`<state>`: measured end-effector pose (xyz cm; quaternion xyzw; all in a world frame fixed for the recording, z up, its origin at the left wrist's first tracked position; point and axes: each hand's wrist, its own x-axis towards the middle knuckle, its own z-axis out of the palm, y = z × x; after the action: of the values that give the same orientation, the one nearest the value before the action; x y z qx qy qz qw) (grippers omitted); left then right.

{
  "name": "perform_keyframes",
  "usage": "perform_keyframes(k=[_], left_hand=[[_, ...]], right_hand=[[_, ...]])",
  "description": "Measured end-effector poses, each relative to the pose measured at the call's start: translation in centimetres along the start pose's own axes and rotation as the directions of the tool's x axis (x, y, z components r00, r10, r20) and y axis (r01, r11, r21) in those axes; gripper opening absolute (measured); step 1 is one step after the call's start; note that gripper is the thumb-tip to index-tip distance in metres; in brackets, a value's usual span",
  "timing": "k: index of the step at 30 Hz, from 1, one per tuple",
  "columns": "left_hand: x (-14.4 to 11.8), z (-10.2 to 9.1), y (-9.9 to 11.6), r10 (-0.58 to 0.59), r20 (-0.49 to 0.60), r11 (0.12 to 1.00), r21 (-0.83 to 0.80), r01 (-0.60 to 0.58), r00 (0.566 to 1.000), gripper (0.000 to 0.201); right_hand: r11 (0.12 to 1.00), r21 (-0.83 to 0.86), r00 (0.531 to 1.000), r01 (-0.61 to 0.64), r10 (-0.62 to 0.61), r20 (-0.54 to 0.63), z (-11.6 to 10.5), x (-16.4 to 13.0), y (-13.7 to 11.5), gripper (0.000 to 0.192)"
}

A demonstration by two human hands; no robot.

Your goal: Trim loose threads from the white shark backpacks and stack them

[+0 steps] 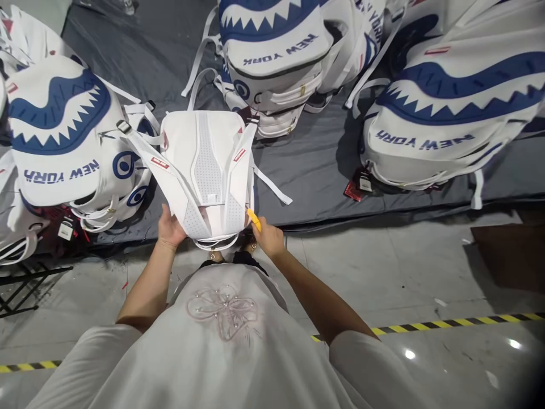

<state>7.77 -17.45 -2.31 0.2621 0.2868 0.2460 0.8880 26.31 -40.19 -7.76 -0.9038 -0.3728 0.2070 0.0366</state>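
A white backpack lies at the front edge of the grey-covered table, back panel up and top end away from me. Its two padded shoulder straps, with small red labels, run toward me. My left hand grips the pack's lower left side, thumb up and the other fingers hidden beneath. In my right hand, at the lower right corner, is a small yellow tool. The tool's working end is too small to make out. Whether the right fingers also touch the pack I cannot tell.
White backpacks with blue shark-mouth prints stand on the left, at the back and on the right. Loose straps and tags hang from them. Grey cloth covers the table. Yellow-black tape crosses the floor behind a brown box.
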Motion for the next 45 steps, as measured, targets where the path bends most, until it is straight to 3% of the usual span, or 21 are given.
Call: perform_keyframes(k=[4, 10, 15, 18, 20, 21, 23, 25, 27, 30, 33, 36, 40, 43, 45], left_hand=[[1.1, 0.3, -0.5, -0.001, -0.018, 0.998, -0.06, 0.0, 1.0, 0.082], [2.3, 1.7, -1.2, -0.016, 0.0, 0.999, -0.042, 0.016, 1.0, 0.082], [0.7, 2.4, -1.0, 0.025, -0.037, 0.999, 0.036, -0.024, 0.999, 0.059], [-0.2, 2.2, -1.5, 0.083, -0.052, 0.978, 0.193, -0.072, 0.995, 0.054], [-1.3, 2.0, -2.0, 0.165, -0.06, 0.888, 0.443, -0.122, 0.984, 0.059], [-2.1, 1.9, -2.4, 0.241, -0.062, 0.791, 0.591, -0.159, 0.969, 0.064], [-4.2, 1.7, -3.3, 0.437, -0.007, 0.518, 0.819, -0.245, 0.9, 0.074], [-6.2, 1.5, -4.3, 0.553, 0.122, 0.283, 0.903, -0.324, 0.824, 0.076], [-7.0, 1.2, -5.3, 0.495, 0.265, 0.163, 0.907, -0.388, 0.828, 0.066], [-5.2, 1.1, -5.8, 0.232, 0.41, 0.111, 0.89, -0.442, 0.882, 0.049], [-1.4, 1.4, -5.2, 0.042, 0.447, 0.026, 0.894, -0.448, 0.894, 0.042], [1.7, 2.1, -4.2, -0.096, 0.415, -0.054, 0.905, -0.421, 0.905, 0.035], [2.5, 3.4, -4.0, -0.151, 0.378, -0.003, 0.924, -0.383, 0.913, 0.031], [-0.1, 3.4, -4.7, -0.125, 0.436, -0.009, 0.898, -0.44, 0.891, 0.031], [-2.9, 2.4, -5.4, -0.063, 0.455, 0.019, 0.89, -0.455, 0.888, 0.029]], right_hand=[[0.996, 0.06, 0.992, -0.069, 0.062, 0.108, -0.2, -1.9, 0.8, 0.032], [0.983, 0.109, 0.986, -0.145, 0.134, 0.1, -1.0, -2.4, 1.1, 0.029], [0.979, 0.096, 0.981, -0.178, 0.169, 0.098, -0.1, -9.5, 3.2, 0.024], [0.989, 0.12, 0.98, -0.091, 0.067, 0.189, 0.5, -13.7, 2.7, 0.022], [0.992, 0.126, 0.973, -0.011, -0.019, 0.231, 0.9, -14.5, 1.5, 0.023], [0.993, 0.117, 0.97, 0.019, -0.047, 0.24, 1.0, -14.3, 0.9, 0.023], [0.995, 0.086, 0.971, 0.04, -0.059, 0.232, 1.4, -13.4, -0.2, 0.024], [0.996, 0.086, 0.973, 0.03, -0.049, 0.227, 1.8, -12.7, -0.6, 0.025], [0.993, 0.118, 0.968, 0.015, -0.044, 0.248, 2.2, -12.6, -0.6, 0.026], [0.984, 0.179, 0.962, -0.008, -0.041, 0.271, 3.0, -13.4, -0.3, 0.028], [0.973, 0.227, 0.968, -0.041, -0.017, 0.249, 3.8, -14.3, -0.1, 0.029], [0.963, 0.262, 0.979, -0.059, 0.004, 0.204, 4.3, -14.6, -0.2, 0.03], [0.956, 0.279, 0.985, -0.092, 0.046, 0.167, 4.2, -14.4, -0.6, 0.032], [0.952, 0.284, 0.983, -0.115, 0.069, 0.17, 3.8, -13.9, -0.9, 0.033], [0.947, 0.297, 0.983, -0.122, 0.074, 0.169, 3.6, -13.6, -1.0, 0.033]])
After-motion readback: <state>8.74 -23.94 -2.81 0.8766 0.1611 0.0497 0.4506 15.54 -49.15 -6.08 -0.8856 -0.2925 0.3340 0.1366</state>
